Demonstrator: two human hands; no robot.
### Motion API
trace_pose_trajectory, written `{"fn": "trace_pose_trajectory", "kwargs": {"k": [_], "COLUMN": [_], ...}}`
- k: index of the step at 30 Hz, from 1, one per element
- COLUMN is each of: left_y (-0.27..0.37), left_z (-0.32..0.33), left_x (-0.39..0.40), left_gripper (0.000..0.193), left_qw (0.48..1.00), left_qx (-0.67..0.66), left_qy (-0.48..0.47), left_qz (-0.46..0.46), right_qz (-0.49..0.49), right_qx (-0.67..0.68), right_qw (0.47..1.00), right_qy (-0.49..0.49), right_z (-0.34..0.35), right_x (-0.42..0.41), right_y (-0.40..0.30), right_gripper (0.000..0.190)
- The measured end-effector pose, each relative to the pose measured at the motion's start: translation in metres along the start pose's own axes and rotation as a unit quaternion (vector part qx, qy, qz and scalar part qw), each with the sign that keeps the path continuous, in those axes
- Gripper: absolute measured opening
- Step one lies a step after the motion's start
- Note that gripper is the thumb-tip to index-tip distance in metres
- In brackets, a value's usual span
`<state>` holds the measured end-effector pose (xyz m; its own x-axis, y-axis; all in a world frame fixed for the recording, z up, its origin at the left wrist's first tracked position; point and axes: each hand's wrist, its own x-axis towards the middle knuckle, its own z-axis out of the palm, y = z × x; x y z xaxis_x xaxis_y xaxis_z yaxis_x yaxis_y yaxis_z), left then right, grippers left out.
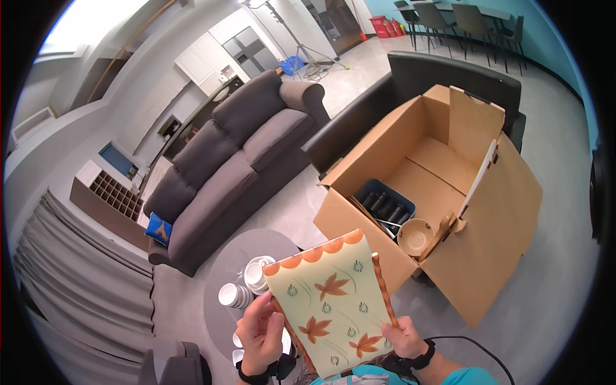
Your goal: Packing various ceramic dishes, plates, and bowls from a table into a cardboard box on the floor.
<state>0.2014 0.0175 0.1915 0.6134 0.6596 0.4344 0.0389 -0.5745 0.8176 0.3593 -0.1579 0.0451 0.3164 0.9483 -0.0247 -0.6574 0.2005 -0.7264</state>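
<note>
Before me a rectangular tray-like piece is held up at a tilt, its pale face covered with orange maple leaves and small green rosettes. One edge is scalloped in orange, and brown wavy rims run down the two sides. My right hand grips the lower right side, thumb on the face. At the opposite rim is my left hand, fingers bent and thumb against the edge. Behind the piece, partly hidden, stands a round grey table with stacked white cups and other white dishes.
To the right gapes a large cardboard box, flaps spread, holding a dark blue bin of black cylindrical items and a beige bowl. A black leather seat backs it. A grey sofa stands left; a black cable trails at lower right.
</note>
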Motion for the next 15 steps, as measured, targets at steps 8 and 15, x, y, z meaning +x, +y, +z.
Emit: {"fn": "trace_pose_trajectory", "kwargs": {"k": [8, 15], "left_y": [-0.001, -0.013], "left_z": [0.019, 0.002], "left_x": [0.011, 0.012], "left_gripper": [0.033, 0.028], "left_qw": [1.000, 0.999], "left_qx": [-0.017, -0.031], "left_qy": [-0.007, -0.023], "left_qz": [-0.019, -0.020], "right_qz": [-0.021, -0.003], "right_qx": [0.032, -0.018], "right_qw": [0.999, 0.999], "right_qy": [0.030, 0.051], "right_z": [0.006, 0.026], "right_x": [-0.018, -0.022], "right_y": [-0.017, -0.013], "right_gripper": [0.035, 0.037]}}
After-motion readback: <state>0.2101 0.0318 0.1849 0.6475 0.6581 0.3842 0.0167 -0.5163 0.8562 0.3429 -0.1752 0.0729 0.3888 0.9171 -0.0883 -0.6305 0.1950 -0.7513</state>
